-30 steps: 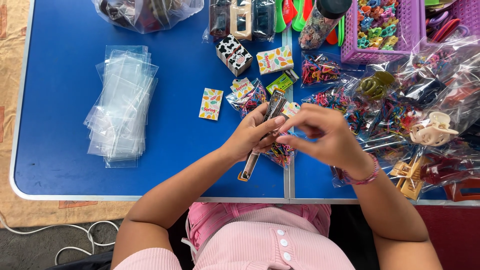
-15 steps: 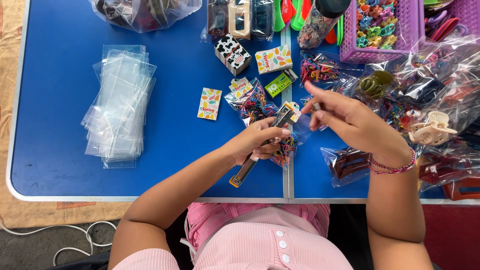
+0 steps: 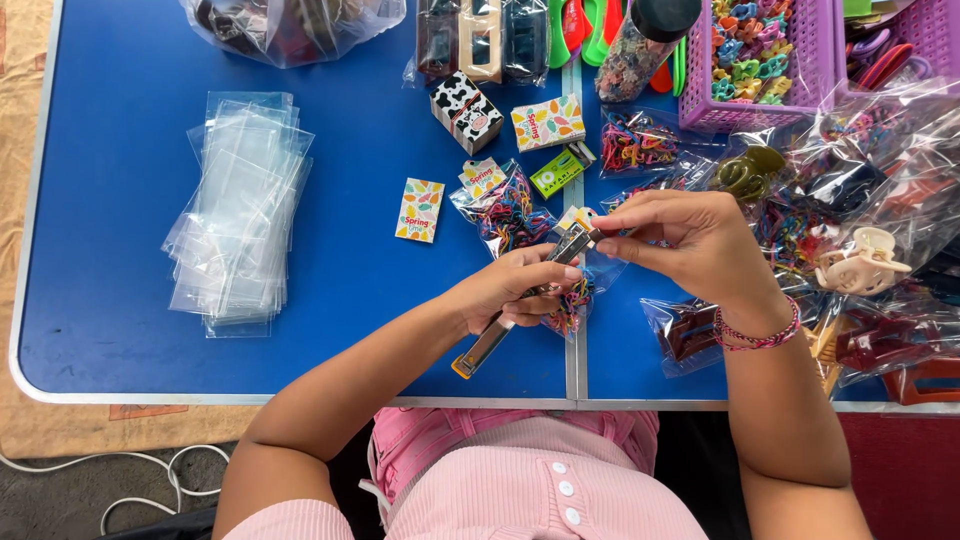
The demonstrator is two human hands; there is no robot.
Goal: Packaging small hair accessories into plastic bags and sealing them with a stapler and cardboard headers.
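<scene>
My left hand is closed around a long metal stapler that slants up to the right. The same hand presses a small clear bag of coloured elastic bands against the stapler. My right hand meets the stapler's front end, where thumb and fingertips pinch the bag's top by its printed card. Whether the fingers also touch the stapler's jaw is unclear. Both hands hover over the blue table near its front edge.
A stack of empty clear bags lies at the left. A loose printed card, a filled band bag, a green box, a cow-print box and a purple basket sit beyond. Bagged hair clips crowd the right.
My right hand swung out to the right with fingers spread, then came back and pinched at the stapler's front end. The stapler's rear end has dropped lower in my left hand.
</scene>
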